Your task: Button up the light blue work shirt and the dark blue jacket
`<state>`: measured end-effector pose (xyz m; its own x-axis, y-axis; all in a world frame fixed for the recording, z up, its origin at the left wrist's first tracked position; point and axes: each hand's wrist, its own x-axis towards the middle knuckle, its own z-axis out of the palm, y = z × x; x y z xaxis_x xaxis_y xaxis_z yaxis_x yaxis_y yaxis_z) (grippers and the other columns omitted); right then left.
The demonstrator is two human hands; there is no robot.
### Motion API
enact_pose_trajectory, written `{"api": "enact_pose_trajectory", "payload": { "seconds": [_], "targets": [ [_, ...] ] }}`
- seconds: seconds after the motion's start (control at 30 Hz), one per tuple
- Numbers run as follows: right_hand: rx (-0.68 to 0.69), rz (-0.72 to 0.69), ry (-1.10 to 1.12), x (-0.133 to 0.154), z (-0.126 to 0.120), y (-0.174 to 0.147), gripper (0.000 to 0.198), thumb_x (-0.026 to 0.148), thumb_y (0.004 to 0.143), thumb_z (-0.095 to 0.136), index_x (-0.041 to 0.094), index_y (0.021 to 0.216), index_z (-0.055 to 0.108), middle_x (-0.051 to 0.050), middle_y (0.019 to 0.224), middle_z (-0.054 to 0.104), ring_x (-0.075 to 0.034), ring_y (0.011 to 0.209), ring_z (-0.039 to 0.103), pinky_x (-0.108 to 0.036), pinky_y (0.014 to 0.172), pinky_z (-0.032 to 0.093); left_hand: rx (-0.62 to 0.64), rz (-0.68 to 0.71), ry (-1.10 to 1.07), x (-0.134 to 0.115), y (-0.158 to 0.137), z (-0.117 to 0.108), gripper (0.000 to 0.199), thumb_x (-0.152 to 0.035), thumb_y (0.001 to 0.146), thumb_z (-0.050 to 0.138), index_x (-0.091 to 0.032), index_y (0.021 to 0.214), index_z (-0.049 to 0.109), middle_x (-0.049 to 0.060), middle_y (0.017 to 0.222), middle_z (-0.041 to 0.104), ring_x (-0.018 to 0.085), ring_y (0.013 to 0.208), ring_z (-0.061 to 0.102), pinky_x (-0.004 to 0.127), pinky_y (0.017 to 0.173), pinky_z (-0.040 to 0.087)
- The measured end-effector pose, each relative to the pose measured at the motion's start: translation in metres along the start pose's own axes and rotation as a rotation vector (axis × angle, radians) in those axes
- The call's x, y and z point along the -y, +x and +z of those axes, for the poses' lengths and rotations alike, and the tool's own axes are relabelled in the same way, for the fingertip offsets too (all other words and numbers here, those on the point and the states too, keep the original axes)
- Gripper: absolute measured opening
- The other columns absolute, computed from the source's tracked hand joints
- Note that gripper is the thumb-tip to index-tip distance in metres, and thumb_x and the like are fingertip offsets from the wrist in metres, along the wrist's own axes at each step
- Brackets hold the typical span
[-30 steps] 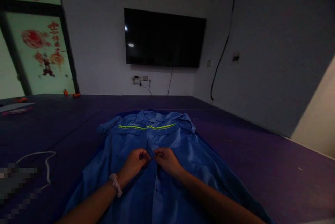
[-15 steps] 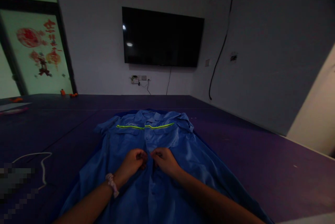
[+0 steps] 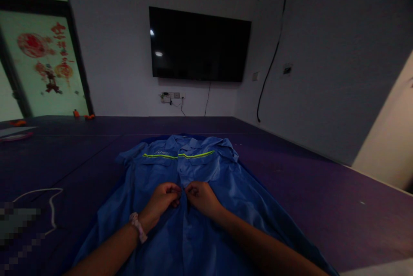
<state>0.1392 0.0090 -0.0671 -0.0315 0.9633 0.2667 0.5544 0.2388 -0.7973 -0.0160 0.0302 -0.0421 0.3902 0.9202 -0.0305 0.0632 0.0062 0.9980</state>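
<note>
A blue work shirt [image 3: 155, 228] with bright yellow-green stripes across the chest lies front up, its collar at the far end. Both hands meet at its front placket, below the chest pockets. My left hand [image 3: 167, 196], with a scrunchie [image 3: 138, 227] on its wrist, pinches the left edge of the placket. Close beside it, my right hand [image 3: 200, 196] pinches the right edge, fingers curled. A small gap separates the fingertips. Any button between them is too dark and small to make out.
The shirt lies on a purple mat [image 3: 284, 181]. To the left are a white cable [image 3: 53, 211] and a pixelated patch. Small orange objects [image 3: 88, 117] sit by the glass door. A television [image 3: 200, 46] hangs on the far wall, and a black cable [image 3: 274, 52] runs down the right wall.
The fingers of both hands have shifted slightly at the placket, the left fingertips reaching a little closer to the right ones. The shirt stays in place.
</note>
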Motion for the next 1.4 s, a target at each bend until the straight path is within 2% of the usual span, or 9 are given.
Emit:
{"api": "enact_pose_trajectory", "payload": {
  "seconds": [0.33, 0.73, 0.93, 1.17, 1.4],
  "targets": [
    [0.015, -0.021, -0.04, 0.0025, -0.0014, -0.001, 0.012, 0.017, 0.073, 0.048, 0.016, 0.074, 0.061, 0.002, 0.055, 0.058, -0.008, 0.047, 0.051, -0.016, 0.043, 0.03, 0.003, 0.007, 0.021, -0.0036, -0.0053, 0.0012, 0.027, -0.014, 0.056, 0.053, -0.013, 0.082, 0.059, -0.002, 0.062, 0.057, 0.01, 0.054, 0.052, 0.022, 0.056, 0.04],
    [0.019, -0.028, -0.054, 0.0055, -0.0029, -0.0022, 0.01, 0.016, 0.072, 0.05, 0.016, 0.072, 0.059, 0.002, 0.054, 0.058, -0.008, 0.047, 0.051, -0.016, 0.044, 0.031, 0.047, 0.039, 0.038, -0.0018, -0.0047, 0.0013, 0.024, -0.013, 0.052, 0.051, -0.013, 0.075, 0.059, -0.002, 0.061, 0.055, 0.01, 0.055, 0.049, 0.022, 0.055, 0.038],
    [0.036, -0.014, -0.051, 0.0043, -0.0029, -0.0016, 0.012, 0.018, 0.074, 0.049, 0.015, 0.075, 0.06, 0.001, 0.056, 0.059, -0.008, 0.047, 0.051, -0.016, 0.044, 0.031, 0.028, 0.036, 0.051, -0.0002, -0.0034, 0.0017, 0.023, -0.016, 0.056, 0.05, -0.013, 0.076, 0.06, -0.002, 0.059, 0.055, 0.01, 0.053, 0.049, 0.023, 0.055, 0.037],
    [0.015, -0.022, -0.042, 0.0026, -0.0008, -0.0008, 0.021, 0.028, 0.081, 0.045, 0.015, 0.073, 0.06, 0.0, 0.055, 0.059, -0.01, 0.048, 0.052, -0.018, 0.045, 0.032, 0.022, 0.04, 0.046, 0.0034, -0.0017, 0.001, 0.023, -0.017, 0.057, 0.051, -0.013, 0.078, 0.059, -0.002, 0.059, 0.056, 0.011, 0.054, 0.05, 0.023, 0.055, 0.038],
    [0.018, -0.014, -0.066, -0.0002, -0.0003, 0.0001, 0.018, 0.024, 0.079, 0.047, 0.014, 0.074, 0.061, -0.001, 0.058, 0.062, -0.011, 0.051, 0.055, -0.017, 0.045, 0.033, 0.019, 0.025, 0.052, 0.001, -0.0022, 0.0014, 0.025, -0.016, 0.056, 0.05, -0.013, 0.079, 0.059, -0.002, 0.06, 0.056, 0.01, 0.054, 0.05, 0.023, 0.055, 0.038]
  ]
}}
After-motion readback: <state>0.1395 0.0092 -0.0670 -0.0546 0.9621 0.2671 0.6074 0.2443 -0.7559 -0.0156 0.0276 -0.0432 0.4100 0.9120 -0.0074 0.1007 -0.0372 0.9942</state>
